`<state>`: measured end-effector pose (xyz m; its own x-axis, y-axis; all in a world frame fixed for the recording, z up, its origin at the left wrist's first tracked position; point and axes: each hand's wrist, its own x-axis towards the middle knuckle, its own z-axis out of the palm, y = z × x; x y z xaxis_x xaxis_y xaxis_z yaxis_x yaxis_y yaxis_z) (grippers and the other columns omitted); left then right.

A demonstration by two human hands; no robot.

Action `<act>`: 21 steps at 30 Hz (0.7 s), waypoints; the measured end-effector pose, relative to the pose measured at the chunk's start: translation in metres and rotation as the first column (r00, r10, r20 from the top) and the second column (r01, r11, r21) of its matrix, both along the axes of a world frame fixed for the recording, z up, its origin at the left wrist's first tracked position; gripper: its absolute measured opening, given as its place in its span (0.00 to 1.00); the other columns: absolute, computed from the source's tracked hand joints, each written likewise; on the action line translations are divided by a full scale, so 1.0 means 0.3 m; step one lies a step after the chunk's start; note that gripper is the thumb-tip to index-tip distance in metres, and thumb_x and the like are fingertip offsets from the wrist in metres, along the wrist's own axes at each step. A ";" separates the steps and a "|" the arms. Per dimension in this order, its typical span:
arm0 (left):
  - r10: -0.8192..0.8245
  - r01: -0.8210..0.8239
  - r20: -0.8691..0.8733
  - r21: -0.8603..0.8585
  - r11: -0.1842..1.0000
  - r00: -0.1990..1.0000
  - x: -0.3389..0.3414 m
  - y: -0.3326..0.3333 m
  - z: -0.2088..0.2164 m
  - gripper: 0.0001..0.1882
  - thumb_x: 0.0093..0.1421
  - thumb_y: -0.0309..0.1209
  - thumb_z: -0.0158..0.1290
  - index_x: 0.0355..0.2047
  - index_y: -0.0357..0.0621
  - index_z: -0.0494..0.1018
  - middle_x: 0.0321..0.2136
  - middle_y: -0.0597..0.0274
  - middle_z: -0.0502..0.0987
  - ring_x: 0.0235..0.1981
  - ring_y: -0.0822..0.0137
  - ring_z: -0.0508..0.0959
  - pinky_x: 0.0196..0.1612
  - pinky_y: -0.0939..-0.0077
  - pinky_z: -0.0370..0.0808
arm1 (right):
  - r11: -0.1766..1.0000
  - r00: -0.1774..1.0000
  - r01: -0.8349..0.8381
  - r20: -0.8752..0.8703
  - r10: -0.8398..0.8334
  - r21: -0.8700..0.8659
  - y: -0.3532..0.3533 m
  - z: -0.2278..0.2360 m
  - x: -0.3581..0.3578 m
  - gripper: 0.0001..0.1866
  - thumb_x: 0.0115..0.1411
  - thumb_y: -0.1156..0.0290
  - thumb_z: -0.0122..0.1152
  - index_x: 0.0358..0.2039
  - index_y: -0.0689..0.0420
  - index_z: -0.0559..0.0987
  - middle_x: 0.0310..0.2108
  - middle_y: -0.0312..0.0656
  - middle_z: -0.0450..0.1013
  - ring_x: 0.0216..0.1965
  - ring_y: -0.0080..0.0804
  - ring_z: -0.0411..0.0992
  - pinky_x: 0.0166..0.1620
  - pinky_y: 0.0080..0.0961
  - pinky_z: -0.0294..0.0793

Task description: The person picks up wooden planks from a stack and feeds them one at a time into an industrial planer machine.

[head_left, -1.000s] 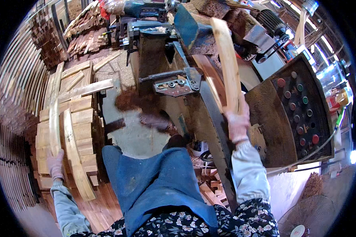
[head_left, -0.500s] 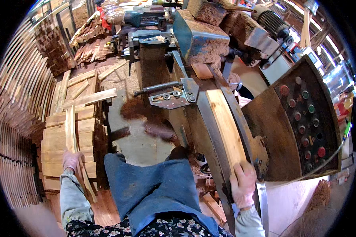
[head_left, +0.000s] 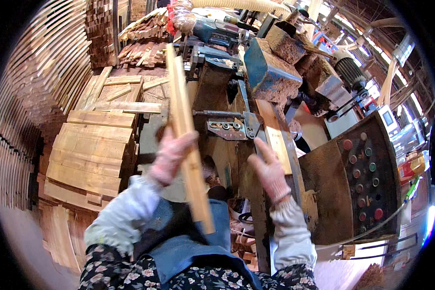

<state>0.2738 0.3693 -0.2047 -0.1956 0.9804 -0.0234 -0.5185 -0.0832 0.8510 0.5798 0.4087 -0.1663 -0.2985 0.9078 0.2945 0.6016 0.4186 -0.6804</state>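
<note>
My left hand (head_left: 171, 154), in a pale pink glove, grips a long light wooden slat (head_left: 186, 130) and holds it upright in front of me, tilted a little. My right hand (head_left: 270, 171), also gloved, hangs open with fingers spread just above the machine's feed bed. Another wooden slat (head_left: 274, 135) lies flat on that bed, its far end under the blue sawdust-caked housing (head_left: 270, 72). My right hand is beside its near end, not gripping it.
A stack of wooden slats (head_left: 89, 150) sits at my left. More bundled slats (head_left: 142, 31) are piled behind. A rusty control panel with coloured buttons (head_left: 365, 179) stands at the right. A motor (head_left: 350, 72) and hoses sit behind the machine.
My left hand lifted a slat from the stack at the left up in front of me. My right hand let go of the slat on the feed bed, which moved further into the machine.
</note>
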 end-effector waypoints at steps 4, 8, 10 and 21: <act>-0.155 0.156 0.023 -0.069 0.985 0.988 0.361 0.062 0.083 0.36 0.61 0.44 0.69 0.62 0.42 0.67 0.43 0.61 0.76 0.41 0.67 0.78 0.45 0.67 0.78 | 0.882 0.999 -0.022 -0.040 0.003 -0.471 -0.400 0.111 0.043 0.56 0.53 0.58 0.78 0.77 0.56 0.57 0.71 0.54 0.64 0.72 0.45 0.64 0.73 0.35 0.62; -0.141 0.260 -0.412 0.247 0.934 0.900 0.507 -0.027 0.012 0.56 0.59 0.43 0.71 0.77 0.39 0.48 0.64 0.43 0.70 0.64 0.60 0.70 0.66 0.66 0.69 | 0.877 0.864 0.446 0.341 -0.370 -0.179 -0.709 0.109 0.176 0.56 0.47 0.59 0.80 0.74 0.57 0.62 0.66 0.56 0.68 0.66 0.53 0.69 0.69 0.42 0.67; -0.207 0.230 -0.219 0.084 0.970 0.954 0.421 -0.061 -0.101 0.53 0.58 0.35 0.70 0.76 0.39 0.51 0.65 0.46 0.69 0.64 0.56 0.70 0.65 0.62 0.71 | 0.825 0.718 0.565 0.511 -0.473 -0.030 -0.876 0.077 0.257 0.54 0.44 0.62 0.80 0.72 0.58 0.65 0.62 0.58 0.70 0.60 0.58 0.72 0.64 0.48 0.71; 0.619 -0.940 -0.712 -0.306 0.153 0.333 -1.094 -0.714 -0.773 0.23 0.70 0.39 0.52 0.58 0.35 0.75 0.52 0.47 0.81 0.50 0.51 0.81 0.53 0.56 0.80 | 0.669 0.697 0.571 0.149 -0.701 0.476 -0.712 -0.183 0.455 0.40 0.56 0.76 0.69 0.71 0.59 0.69 0.66 0.55 0.71 0.60 0.51 0.75 0.65 0.45 0.72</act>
<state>-0.0544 0.1549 -0.4368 -0.9844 0.0112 -0.1757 -0.1628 0.3222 0.9326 0.7164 0.1950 -0.2211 0.1825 0.7436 0.6432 0.9533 0.0262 -0.3008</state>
